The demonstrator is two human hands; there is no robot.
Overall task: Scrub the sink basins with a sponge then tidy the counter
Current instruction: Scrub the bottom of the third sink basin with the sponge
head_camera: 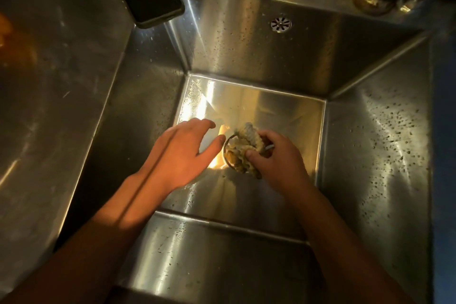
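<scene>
A: Step in hand?
B: Scrubbing. Our right grip [276,158] clasps the sponge [243,149] at the drain [225,153], mid-floor of the basin [291,116]; left grip [182,155] released, just left.
A: Next?
B: We should work outward to the walls.

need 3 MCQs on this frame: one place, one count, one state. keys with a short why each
1. The sponge, relative to the basin, is:
A) outside it
B) down at its floor
C) hung on its rim

2. Hands inside the basin:
A) none
B) one
C) two

3. The left hand:
A) grips the sponge
B) is open and holds nothing
C) is clenched in a fist

Key:
1 B, the right hand grips the sponge low at the basin floor.
2 C, both forearms reach down into the basin.
3 B, its fingers are spread and nothing lies in them.
</scene>
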